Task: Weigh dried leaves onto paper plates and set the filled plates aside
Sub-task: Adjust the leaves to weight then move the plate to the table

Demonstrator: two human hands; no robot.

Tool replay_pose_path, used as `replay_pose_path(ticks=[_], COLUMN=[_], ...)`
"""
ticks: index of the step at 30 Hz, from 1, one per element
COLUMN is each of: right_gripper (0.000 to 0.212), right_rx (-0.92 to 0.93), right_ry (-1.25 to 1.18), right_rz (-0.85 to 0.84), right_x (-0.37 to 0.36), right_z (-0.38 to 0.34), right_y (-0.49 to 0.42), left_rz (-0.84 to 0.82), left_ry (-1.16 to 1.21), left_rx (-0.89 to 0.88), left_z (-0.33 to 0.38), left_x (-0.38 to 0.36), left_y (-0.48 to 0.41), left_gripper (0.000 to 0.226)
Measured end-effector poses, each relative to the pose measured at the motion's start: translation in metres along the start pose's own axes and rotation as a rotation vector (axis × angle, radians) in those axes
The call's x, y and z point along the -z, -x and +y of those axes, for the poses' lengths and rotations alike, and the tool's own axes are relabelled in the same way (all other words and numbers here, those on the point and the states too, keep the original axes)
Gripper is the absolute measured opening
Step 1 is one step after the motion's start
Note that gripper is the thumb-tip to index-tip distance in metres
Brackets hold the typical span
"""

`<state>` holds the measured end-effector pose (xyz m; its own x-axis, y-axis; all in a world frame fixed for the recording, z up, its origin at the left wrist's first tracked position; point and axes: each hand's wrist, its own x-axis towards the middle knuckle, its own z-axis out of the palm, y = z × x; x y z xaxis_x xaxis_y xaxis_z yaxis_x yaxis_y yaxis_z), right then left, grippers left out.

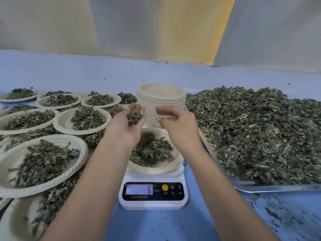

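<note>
Weighing step, portion in progress. Centre of frame: left hand (pixel 121 129) palm up, fingers cupped round a small clump of dried leaves (pixel 134 117), held over the far edge of the plate on the scale (pixel 156 168). Probably a reserve for topping up without another reach to the tray. Just beside it, over the same plate, right hand (pixel 180 131): fingers loosely curved, thumb and fingertips apart, nothing visibly pinched. Likely set for picking bits off the clump and dropping them in small doses. Lower centre, on that plate already, leaf pile (pixel 151 150). Directly below, white scale (pixel 152 204) with 6 on its display (pixel 139 189), units unreadable. Target weight unknown, so no call on how much more needed. Upper centre, right behind the scale, stack of empty plates (pixel 161 96), close for a quick swap. Right of frame, metal tray (pixel 260 188) heaped with loose leaves (pixel 251 127), just beside the scale for short reaches. Left of frame, filled plates (pixel 81 153) crowded together, some overlapping or resting on others, evidently the set-aside zone. Under everything, blue table (pixel 156 226), crumbs scattered lower right. Risk: light flakes spilling past the rim and skewing the reading.
</note>
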<state>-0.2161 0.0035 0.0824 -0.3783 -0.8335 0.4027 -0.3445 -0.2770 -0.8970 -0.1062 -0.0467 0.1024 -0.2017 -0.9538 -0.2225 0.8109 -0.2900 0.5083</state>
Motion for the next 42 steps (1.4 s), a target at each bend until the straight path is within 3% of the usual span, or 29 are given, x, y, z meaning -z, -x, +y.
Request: replay_pose_path(ticks=[4, 8, 13, 24, 42], right_gripper=[0.026, 0.030, 0.017, 0.032, 0.016], right_rx=[0.079, 0.123, 0.130, -0.102, -0.106], right_ry=[-0.064, 0.133, 0.111, -0.418, -0.223], right_rz=[-0.093, -0.069, -0.040, 0.014, 0.034], right_x=[-0.009, -0.013, -0.015, -0.003, -0.005], right_z=[-0.011, -0.010, -0.010, -0.009, 0.005], right_y=[0.008, 0.011, 0.010, 0.000, 0.000], left_rz=[-0.046, -0.094, -0.136, -0.041, 0.000], left_ry=[-0.087, -0.164, -0.190, 0.136, 0.089], left_rx=[0.029, 0.073, 0.087, 0.149, 0.110], left_z=[-0.009, -0.013, -0.013, 0.004, 0.013], left_x=[-0.004, -0.005, -0.003, 0.004, 0.005], left_y=[0.005, 0.010, 0.007, 0.003, 0.004], left_gripper=[0.023, 0.023, 0.029, 0.027, 0.031])
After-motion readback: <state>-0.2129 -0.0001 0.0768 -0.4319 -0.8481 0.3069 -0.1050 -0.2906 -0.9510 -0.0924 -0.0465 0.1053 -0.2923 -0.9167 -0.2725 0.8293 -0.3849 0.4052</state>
